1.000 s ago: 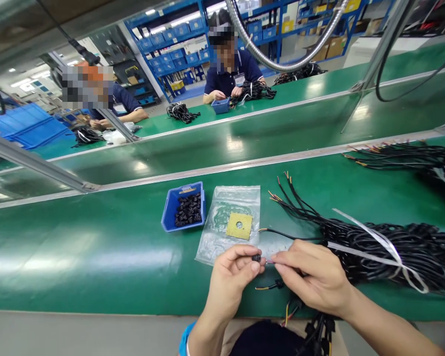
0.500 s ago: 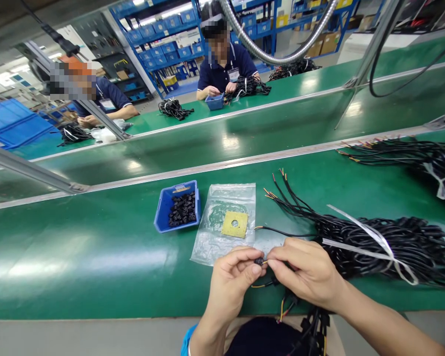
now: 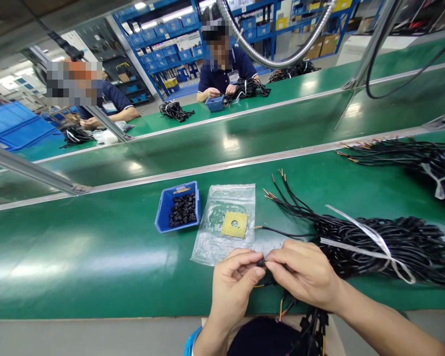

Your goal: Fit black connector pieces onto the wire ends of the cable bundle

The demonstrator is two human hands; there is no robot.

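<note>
Between the thumb and fingers of my left hand (image 3: 234,284) is a small black connector (image 3: 260,262). My right hand (image 3: 307,272) pinches a thin yellow wire right at the connector; the fingertips of both hands nearly touch, and most of the wire is hidden. Below the hands, black cables (image 3: 313,321) with bare coloured wire ends hang over the table's front edge onto my lap. Just beyond my left hand lies a clear plastic bag (image 3: 211,247) with a yellow square pad (image 3: 241,228) on it, a round hole in its middle.
A blue bin (image 3: 163,210) of small black parts stands left of the bag. Right of my hands lies a tied bundle of black cables (image 3: 389,242), with another bundle (image 3: 439,163) behind. Metal posts and a rail border the green table (image 3: 96,262). Two people sit across at another bench.
My right fingertips have moved closer to the connector, and less of the yellow wire shows between the hands. The things on the table have stayed put.
</note>
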